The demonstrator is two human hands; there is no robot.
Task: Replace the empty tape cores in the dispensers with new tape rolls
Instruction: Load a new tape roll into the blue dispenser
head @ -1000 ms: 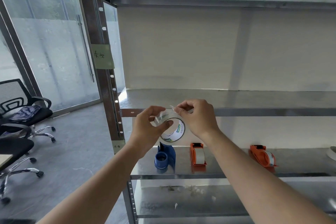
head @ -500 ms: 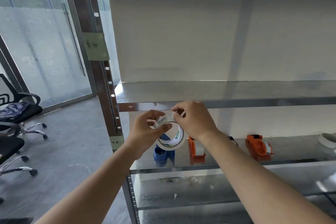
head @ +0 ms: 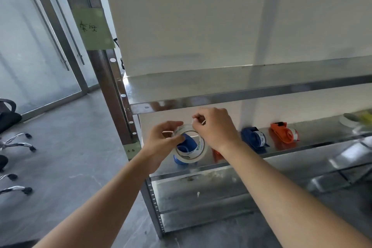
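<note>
A clear tape roll [head: 198,154] with a white printed core hangs in front of the metal shelf [head: 314,145]. My left hand [head: 163,143] grips its left rim, thumb through the core. At the top of the roll my right hand [head: 216,129] pinches the tape's loose end. Behind the roll stands a blue dispenser [head: 186,148], partly hidden. An orange dispenser [head: 217,154] shows only a sliver below my right wrist. Further right on the shelf sit a second blue dispenser [head: 254,138] and another orange dispenser [head: 283,133], both loaded with tape.
The rack's left post [head: 112,86] carries a green label. Another shelf edge [head: 241,96] runs just above my hands. A white tape roll [head: 350,120] lies at the far right. Office chairs [head: 12,137] stand on the floor to the left.
The view has tilted down and shifted right, so both hands with the roll now sit lower, in front of the dispenser shelf. A second blue dispenser has come into sight.
</note>
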